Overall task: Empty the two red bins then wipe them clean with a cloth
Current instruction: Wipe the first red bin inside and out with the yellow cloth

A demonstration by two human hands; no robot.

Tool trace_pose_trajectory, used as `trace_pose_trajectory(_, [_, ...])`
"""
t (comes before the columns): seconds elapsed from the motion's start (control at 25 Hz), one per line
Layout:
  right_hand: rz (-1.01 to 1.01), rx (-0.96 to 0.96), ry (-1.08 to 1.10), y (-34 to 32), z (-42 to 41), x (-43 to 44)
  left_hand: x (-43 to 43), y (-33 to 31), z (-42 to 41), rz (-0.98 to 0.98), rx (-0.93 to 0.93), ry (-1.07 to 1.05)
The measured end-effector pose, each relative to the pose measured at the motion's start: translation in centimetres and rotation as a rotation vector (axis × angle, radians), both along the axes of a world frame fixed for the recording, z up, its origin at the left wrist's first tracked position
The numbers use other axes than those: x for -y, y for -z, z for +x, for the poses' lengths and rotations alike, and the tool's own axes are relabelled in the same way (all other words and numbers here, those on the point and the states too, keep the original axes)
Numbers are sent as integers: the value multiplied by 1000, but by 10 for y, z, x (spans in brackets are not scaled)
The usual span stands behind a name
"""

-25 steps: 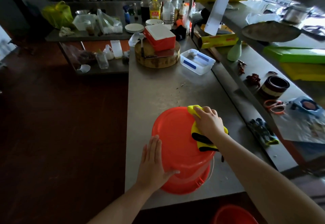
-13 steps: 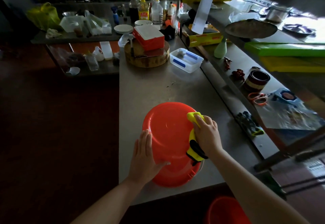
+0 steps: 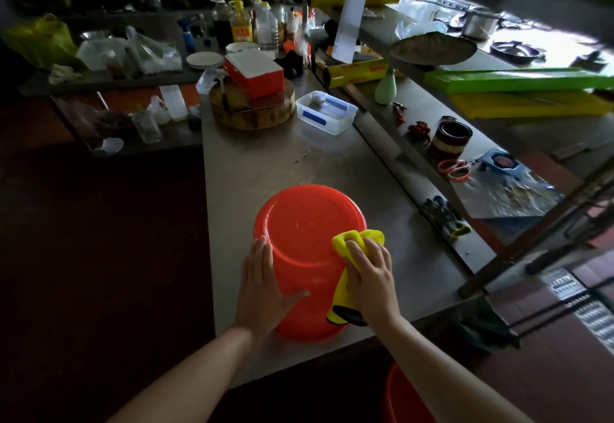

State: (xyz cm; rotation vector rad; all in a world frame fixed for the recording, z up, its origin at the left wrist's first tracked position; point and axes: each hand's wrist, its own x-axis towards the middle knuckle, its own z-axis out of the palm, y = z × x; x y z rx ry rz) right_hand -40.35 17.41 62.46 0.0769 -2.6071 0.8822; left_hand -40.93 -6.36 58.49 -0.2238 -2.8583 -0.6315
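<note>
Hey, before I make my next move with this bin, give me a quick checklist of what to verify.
1. The red bin sits upside down on the counter: ok.
2. The left hand lies flat on it, steadying: ok.
3. The right hand holds the yellow cloth against the bin: ok.
4. Bin's inside wiped: cannot tell, hidden.
5. The second red bin below the counter edge, clean: cannot tell.

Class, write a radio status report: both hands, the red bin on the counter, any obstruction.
Left hand flat on upturned red bin. Right hand holds yellow cloth against its right edge. Wipe path unobstructed; second red bin below counter.
</note>
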Motion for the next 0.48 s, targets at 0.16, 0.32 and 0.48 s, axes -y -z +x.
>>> trace_pose_trajectory(0.16, [61, -70, -44, 9, 16, 7, 0, -1, 1, -1, 25, -7])
trace_pose_trajectory(0.32, [175, -167, -96, 14, 27, 14, 4, -1, 0, 16, 9, 39])
trace_pose_trajectory(0.48, [361, -273, -192, 10, 29, 25, 24, 1, -3, 91, -27, 137])
